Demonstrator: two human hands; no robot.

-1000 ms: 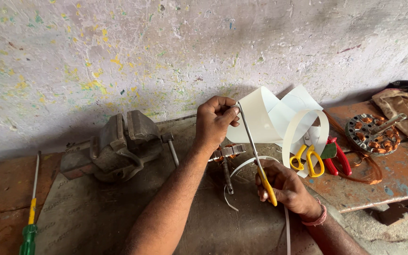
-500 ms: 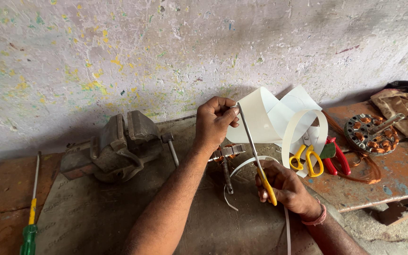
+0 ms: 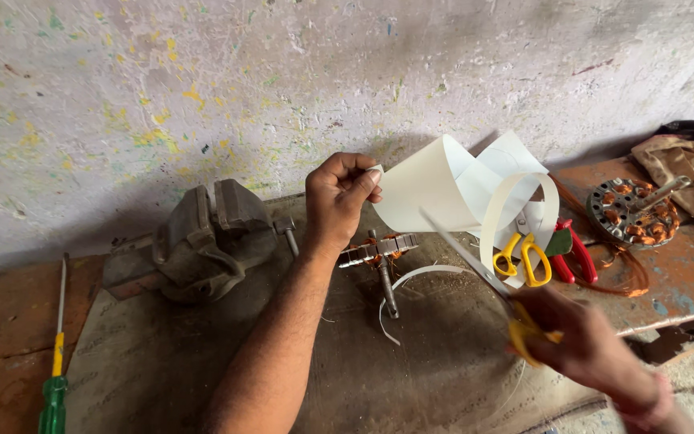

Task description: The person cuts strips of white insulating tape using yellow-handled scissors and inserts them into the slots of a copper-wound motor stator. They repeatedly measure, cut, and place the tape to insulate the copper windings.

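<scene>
Two hands: left (image 3: 339,197) pinches white sheet (image 3: 427,193); right (image 3: 584,341), blurred, grips scissors (image 3: 483,277).

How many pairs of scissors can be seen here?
3: yellow scissors in the right hand; yellow scissors lying under the paper strip; red scissors beside them. More may be hidden.

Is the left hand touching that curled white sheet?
Touching. The head view shows the left hand pinching the white sheet's edge between thumb and fingertips.
</scene>
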